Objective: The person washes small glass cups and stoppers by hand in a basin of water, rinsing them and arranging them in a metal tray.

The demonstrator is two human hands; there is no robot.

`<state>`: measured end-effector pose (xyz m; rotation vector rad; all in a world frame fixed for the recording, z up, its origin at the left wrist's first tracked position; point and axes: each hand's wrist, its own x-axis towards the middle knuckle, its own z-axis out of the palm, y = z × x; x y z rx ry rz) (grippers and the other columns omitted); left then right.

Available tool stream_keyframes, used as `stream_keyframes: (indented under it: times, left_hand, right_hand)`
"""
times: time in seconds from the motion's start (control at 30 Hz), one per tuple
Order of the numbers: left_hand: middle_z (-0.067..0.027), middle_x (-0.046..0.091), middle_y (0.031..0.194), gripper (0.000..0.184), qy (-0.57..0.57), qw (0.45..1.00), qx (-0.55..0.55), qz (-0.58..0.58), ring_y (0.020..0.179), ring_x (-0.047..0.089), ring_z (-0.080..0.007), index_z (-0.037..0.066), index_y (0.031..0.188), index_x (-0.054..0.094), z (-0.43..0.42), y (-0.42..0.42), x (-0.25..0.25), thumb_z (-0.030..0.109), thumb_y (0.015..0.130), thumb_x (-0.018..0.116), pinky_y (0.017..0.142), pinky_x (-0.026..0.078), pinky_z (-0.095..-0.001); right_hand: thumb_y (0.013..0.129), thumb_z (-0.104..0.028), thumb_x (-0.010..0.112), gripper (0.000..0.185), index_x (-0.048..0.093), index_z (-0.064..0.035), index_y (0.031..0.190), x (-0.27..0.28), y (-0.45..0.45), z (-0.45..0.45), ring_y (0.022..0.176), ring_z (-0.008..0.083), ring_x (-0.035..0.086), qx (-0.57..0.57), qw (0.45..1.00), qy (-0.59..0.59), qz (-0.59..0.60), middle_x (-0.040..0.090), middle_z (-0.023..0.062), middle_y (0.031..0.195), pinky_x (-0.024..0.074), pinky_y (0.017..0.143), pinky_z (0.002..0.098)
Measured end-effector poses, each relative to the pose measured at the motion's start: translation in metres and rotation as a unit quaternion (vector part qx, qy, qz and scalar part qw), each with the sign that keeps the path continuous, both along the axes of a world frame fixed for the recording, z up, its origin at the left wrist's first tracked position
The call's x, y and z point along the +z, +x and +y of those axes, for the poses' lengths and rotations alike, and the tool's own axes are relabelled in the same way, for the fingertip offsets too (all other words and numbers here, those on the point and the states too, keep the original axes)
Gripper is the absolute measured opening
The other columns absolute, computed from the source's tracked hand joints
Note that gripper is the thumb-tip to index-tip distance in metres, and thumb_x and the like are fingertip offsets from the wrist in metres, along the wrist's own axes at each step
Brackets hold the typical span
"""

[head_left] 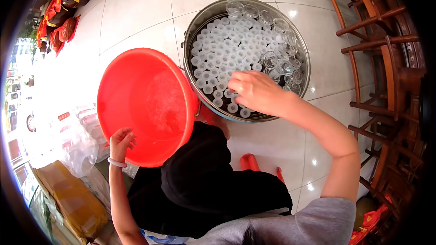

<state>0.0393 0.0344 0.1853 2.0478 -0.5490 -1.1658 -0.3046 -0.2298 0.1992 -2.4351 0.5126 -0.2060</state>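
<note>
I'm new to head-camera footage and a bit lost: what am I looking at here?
There is no machine: these are a person's own bare hands. The one picture comes from a camera on their head, looking forward and down, so the black-clothed lap is at the bottom.

A red basin sits on their left; beside it is a round metal-rimmed container. In that lie many small, whitish, round pieces and larger clear ones. Pale floor tiles show around.

The left hand is by the basin's near edge, seemingly empty. The right hand is over the container's near side; whether it grips a piece is hidden.
</note>
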Motion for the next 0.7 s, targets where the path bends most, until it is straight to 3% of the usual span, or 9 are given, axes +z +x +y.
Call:
stream_keyframes:
  times: [0.07,0.17,0.27,0.47,0.7]
  left_hand:
    - [-0.0095,0.060,0.075,0.022,-0.002,1.000,-0.002,0.002,0.058,0.057,-0.0127,-0.006,0.100,0.055,0.000,0.000,-0.001,0.007,0.082,0.056,0.045,0.043,-0.0208]
    - [-0.0093,0.060,0.075,0.022,0.000,1.000,-0.010,0.000,0.058,0.057,-0.0127,-0.005,0.100,0.055,0.000,0.001,-0.002,0.007,0.082,0.056,0.045,0.043,-0.0208]
    - [-0.0092,0.060,0.076,0.021,-0.003,1.000,-0.012,0.005,0.058,0.057,-0.0127,-0.005,0.099,0.055,0.001,0.000,0.000,0.007,0.082,0.056,0.044,0.043,-0.0208]
    - [-0.0089,0.060,0.075,0.022,-0.018,1.000,-0.008,0.014,0.058,0.057,-0.0126,-0.005,0.099,0.055,0.003,0.002,0.000,0.007,0.082,0.058,0.044,0.043,-0.0207]
    - [-0.0090,0.060,0.076,0.022,-0.018,1.000,-0.007,0.015,0.059,0.058,-0.0126,-0.005,0.100,0.055,0.006,0.004,-0.001,0.008,0.082,0.058,0.044,0.043,-0.0207]
  right_hand:
    - [0.070,-0.004,0.056,0.010,0.049,0.0008,0.075,0.011,-0.010,0.003,0.068,0.0348,0.056,0.034,0.989,-0.004,0.147,0.053,0.0157,0.070,0.0456,0.058,0.0428]
    - [0.069,0.000,0.052,0.007,0.047,0.0033,0.071,0.010,-0.019,0.018,0.061,0.0369,0.056,0.102,0.978,0.013,0.179,0.052,0.0194,0.063,0.0450,0.052,0.0442]
    - [0.068,0.002,0.049,0.005,0.046,0.0052,0.068,-0.001,-0.020,0.016,0.058,0.0380,0.056,0.072,0.989,0.047,0.117,0.051,0.0214,0.059,0.0442,0.050,0.0447]
    - [0.067,0.003,0.054,0.009,0.046,0.0066,0.069,-0.007,-0.009,0.015,0.062,0.0393,0.056,0.067,0.981,0.108,0.144,0.053,0.0225,0.063,0.0448,0.055,0.0438]
    - [0.069,-0.002,0.059,0.013,0.049,0.0060,0.071,-0.023,0.000,0.020,0.070,0.0385,0.056,0.026,0.989,0.104,0.105,0.055,0.0209,0.072,0.0450,0.061,0.0426]
